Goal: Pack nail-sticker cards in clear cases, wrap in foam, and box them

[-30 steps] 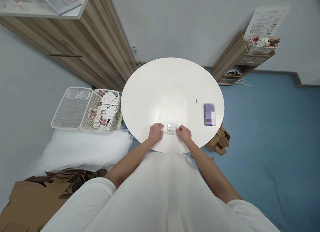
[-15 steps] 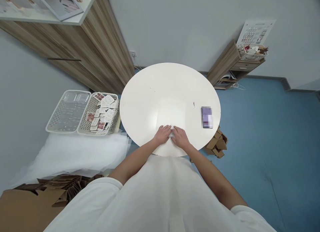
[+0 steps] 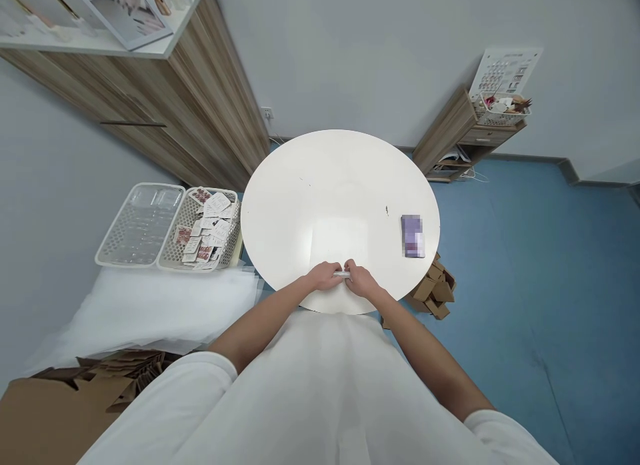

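Observation:
Near the front edge of the round white table [image 3: 340, 178], my left hand [image 3: 324, 276] and my right hand [image 3: 361, 279] face each other, closed on a small whitish, rod-like piece [image 3: 342, 274]. It spans the narrow gap between my fingers. Both its ends are covered by my hands, and its exact kind is too small to tell. Towards the table's right side lies a purple packet [image 3: 413, 235], blurred by pixels, apart from my hands.
Left of the table stand a basket of printed cards [image 3: 207, 231] and a basket of clear plastic packs [image 3: 145, 225]. White translucent sheets [image 3: 165, 305] and cardboard [image 3: 60, 418] lie nearer me. Folded cardboard boxes [image 3: 434, 288] sit below the table's right edge.
My fingers were spread on the tabletop with little showing between them. Now they have closed around the whitish rod-like piece, and both hands have drawn slightly towards me.

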`<state>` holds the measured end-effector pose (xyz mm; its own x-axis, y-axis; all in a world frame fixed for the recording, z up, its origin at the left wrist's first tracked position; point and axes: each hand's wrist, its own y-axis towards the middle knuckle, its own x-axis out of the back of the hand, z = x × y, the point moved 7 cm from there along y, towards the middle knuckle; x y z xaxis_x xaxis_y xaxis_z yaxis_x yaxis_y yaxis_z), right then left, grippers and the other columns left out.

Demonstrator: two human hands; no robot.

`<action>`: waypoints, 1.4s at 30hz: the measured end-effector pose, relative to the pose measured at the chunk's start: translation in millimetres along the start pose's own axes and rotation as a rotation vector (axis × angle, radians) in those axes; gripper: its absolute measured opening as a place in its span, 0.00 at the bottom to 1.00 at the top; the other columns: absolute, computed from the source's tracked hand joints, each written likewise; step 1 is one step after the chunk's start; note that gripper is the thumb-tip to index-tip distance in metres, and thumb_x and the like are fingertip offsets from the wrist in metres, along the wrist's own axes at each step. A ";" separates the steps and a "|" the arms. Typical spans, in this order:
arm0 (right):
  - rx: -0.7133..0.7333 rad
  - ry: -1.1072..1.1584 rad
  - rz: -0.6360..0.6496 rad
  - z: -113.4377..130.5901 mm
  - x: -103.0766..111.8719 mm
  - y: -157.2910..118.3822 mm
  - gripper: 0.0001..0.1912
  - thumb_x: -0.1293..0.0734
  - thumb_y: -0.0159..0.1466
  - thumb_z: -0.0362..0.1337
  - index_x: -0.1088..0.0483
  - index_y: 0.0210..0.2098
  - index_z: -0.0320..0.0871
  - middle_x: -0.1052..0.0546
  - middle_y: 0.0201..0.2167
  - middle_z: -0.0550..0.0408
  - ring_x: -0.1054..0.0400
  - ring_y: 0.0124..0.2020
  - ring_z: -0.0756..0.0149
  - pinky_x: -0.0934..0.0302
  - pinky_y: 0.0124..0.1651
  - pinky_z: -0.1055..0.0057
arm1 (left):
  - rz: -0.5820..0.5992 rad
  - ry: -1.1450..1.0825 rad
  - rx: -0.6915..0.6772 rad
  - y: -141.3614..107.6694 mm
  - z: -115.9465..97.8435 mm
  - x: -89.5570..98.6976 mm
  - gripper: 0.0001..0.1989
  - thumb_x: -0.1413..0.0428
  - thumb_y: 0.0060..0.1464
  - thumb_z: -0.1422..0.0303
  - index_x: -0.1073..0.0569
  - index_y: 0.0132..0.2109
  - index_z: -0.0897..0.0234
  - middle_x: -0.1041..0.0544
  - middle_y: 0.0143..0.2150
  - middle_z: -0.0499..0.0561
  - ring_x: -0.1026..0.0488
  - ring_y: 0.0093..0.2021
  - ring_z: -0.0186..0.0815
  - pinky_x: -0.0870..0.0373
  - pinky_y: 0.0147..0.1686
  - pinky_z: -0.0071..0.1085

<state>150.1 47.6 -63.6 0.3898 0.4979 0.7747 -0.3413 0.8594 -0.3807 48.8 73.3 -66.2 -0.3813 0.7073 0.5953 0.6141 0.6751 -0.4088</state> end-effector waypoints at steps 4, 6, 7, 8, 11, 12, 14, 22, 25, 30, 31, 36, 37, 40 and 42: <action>-0.054 0.109 0.067 -7.9 0.1 -5.9 0.09 0.42 0.57 0.33 0.44 0.38 0.45 0.30 0.28 0.56 0.38 0.26 0.66 0.49 0.27 0.74 | 0.067 -0.080 0.037 -1.5 7.6 1.6 0.15 0.53 0.49 0.61 0.29 0.43 0.57 0.26 0.43 0.51 0.29 0.40 0.41 0.35 0.36 0.32; -0.093 0.170 0.085 -12.9 3.5 -3.2 0.08 0.41 0.57 0.35 0.42 0.38 0.45 0.29 0.30 0.55 0.37 0.28 0.66 0.48 0.27 0.74 | 0.015 -0.089 0.013 0.4 9.6 12.4 0.20 0.48 0.45 0.59 0.31 0.47 0.58 0.30 0.50 0.52 0.31 0.46 0.43 0.36 0.41 0.32; -0.117 0.197 0.099 -15.6 4.8 -1.0 0.08 0.40 0.57 0.36 0.42 0.37 0.46 0.29 0.31 0.55 0.37 0.28 0.66 0.47 0.27 0.74 | -0.012 -0.092 -0.005 1.2 10.6 18.8 0.24 0.45 0.42 0.59 0.32 0.49 0.58 0.31 0.52 0.53 0.33 0.48 0.43 0.36 0.43 0.33; -0.143 0.221 0.114 -18.4 5.9 1.4 0.09 0.40 0.57 0.36 0.41 0.37 0.46 0.29 0.31 0.54 0.37 0.28 0.67 0.47 0.27 0.74 | -0.025 -0.099 -0.021 1.8 12.1 24.6 0.26 0.44 0.40 0.60 0.32 0.49 0.59 0.31 0.51 0.53 0.33 0.48 0.43 0.37 0.44 0.32; -0.218 0.292 0.147 -27.4 7.6 8.6 0.10 0.38 0.55 0.38 0.39 0.37 0.46 0.29 0.34 0.54 0.36 0.30 0.67 0.45 0.28 0.74 | 0.002 -0.158 -0.021 3.0 21.6 36.4 0.19 0.45 0.41 0.63 0.29 0.43 0.60 0.27 0.43 0.51 0.30 0.42 0.40 0.35 0.40 0.31; -0.242 0.316 0.149 -30.7 8.0 10.8 0.10 0.37 0.54 0.38 0.38 0.37 0.46 0.29 0.35 0.54 0.36 0.31 0.67 0.45 0.28 0.74 | 0.012 -0.190 0.004 3.3 26.8 38.7 0.15 0.47 0.43 0.63 0.28 0.40 0.61 0.26 0.39 0.50 0.29 0.39 0.38 0.35 0.37 0.30; -0.287 0.368 0.138 -37.6 8.7 14.9 0.10 0.36 0.52 0.39 0.36 0.34 0.45 0.29 0.35 0.55 0.36 0.32 0.67 0.45 0.28 0.74 | 0.016 -0.267 0.085 3.3 38.8 40.8 0.11 0.49 0.45 0.62 0.28 0.34 0.63 0.26 0.33 0.49 0.30 0.33 0.36 0.35 0.31 0.28; -0.374 0.549 0.032 -58.8 6.4 24.9 0.16 0.31 0.48 0.40 0.34 0.36 0.45 0.29 0.36 0.56 0.36 0.34 0.67 0.43 0.31 0.74 | -0.111 -0.423 0.355 -0.2 68.8 27.4 0.11 0.50 0.47 0.62 0.31 0.27 0.66 0.28 0.24 0.48 0.33 0.25 0.31 0.39 0.23 0.24; -0.400 0.544 -0.042 -63.5 7.3 25.9 0.18 0.31 0.46 0.40 0.35 0.36 0.46 0.30 0.36 0.57 0.37 0.34 0.68 0.44 0.31 0.75 | -0.137 -0.344 0.405 -0.6 76.3 25.7 0.10 0.50 0.46 0.64 0.32 0.24 0.66 0.30 0.22 0.47 0.33 0.25 0.32 0.41 0.22 0.25; -0.401 0.551 -0.046 -63.7 4.8 27.6 0.12 0.32 0.48 0.39 0.36 0.31 0.46 0.30 0.33 0.59 0.37 0.31 0.69 0.44 0.30 0.75 | -0.165 -0.215 0.441 -4.3 80.0 30.4 0.08 0.49 0.45 0.65 0.31 0.25 0.66 0.30 0.24 0.50 0.31 0.29 0.37 0.39 0.25 0.28; -0.405 0.547 -0.050 -64.0 4.8 27.7 0.12 0.32 0.48 0.39 0.37 0.31 0.46 0.30 0.33 0.59 0.37 0.31 0.69 0.44 0.30 0.75 | -0.196 -0.186 0.443 -6.0 77.7 33.3 0.09 0.50 0.46 0.65 0.29 0.29 0.66 0.28 0.28 0.52 0.30 0.33 0.40 0.37 0.29 0.30; -0.417 0.513 -0.071 -64.8 5.2 27.9 0.12 0.33 0.48 0.39 0.37 0.30 0.46 0.30 0.32 0.59 0.37 0.31 0.69 0.45 0.30 0.74 | -0.487 0.223 0.067 -11.5 23.2 50.0 0.25 0.52 0.51 0.62 0.41 0.56 0.66 0.40 0.58 0.60 0.44 0.57 0.44 0.46 0.52 0.38; -0.418 0.507 -0.073 -64.6 5.2 28.0 0.12 0.33 0.48 0.39 0.37 0.31 0.46 0.29 0.32 0.59 0.37 0.31 0.69 0.45 0.30 0.74 | -0.433 0.305 -0.061 -9.5 9.2 42.1 0.27 0.51 0.51 0.61 0.42 0.57 0.65 0.42 0.60 0.59 0.47 0.59 0.44 0.48 0.54 0.39; -0.418 0.487 -0.067 -63.0 5.7 28.5 0.12 0.33 0.49 0.39 0.36 0.32 0.46 0.29 0.33 0.59 0.36 0.31 0.69 0.44 0.30 0.74 | -0.198 0.462 -0.242 -1.8 -8.6 12.3 0.31 0.46 0.47 0.59 0.44 0.58 0.63 0.44 0.61 0.57 0.49 0.60 0.45 0.51 0.55 0.41; -0.416 0.457 -0.055 -61.5 6.9 28.2 0.11 0.34 0.51 0.40 0.36 0.33 0.46 0.28 0.35 0.58 0.35 0.32 0.69 0.44 0.31 0.75 | -0.128 0.517 -0.221 3.2 -5.7 1.6 0.33 0.45 0.47 0.61 0.45 0.58 0.63 0.44 0.61 0.57 0.49 0.60 0.45 0.51 0.55 0.41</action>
<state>195.7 82.4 -100.0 0.7554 0.3718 0.5396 0.0157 0.8130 -0.5821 54.1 75.3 -62.6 -0.1086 0.3906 0.9141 0.7362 0.6496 -0.1901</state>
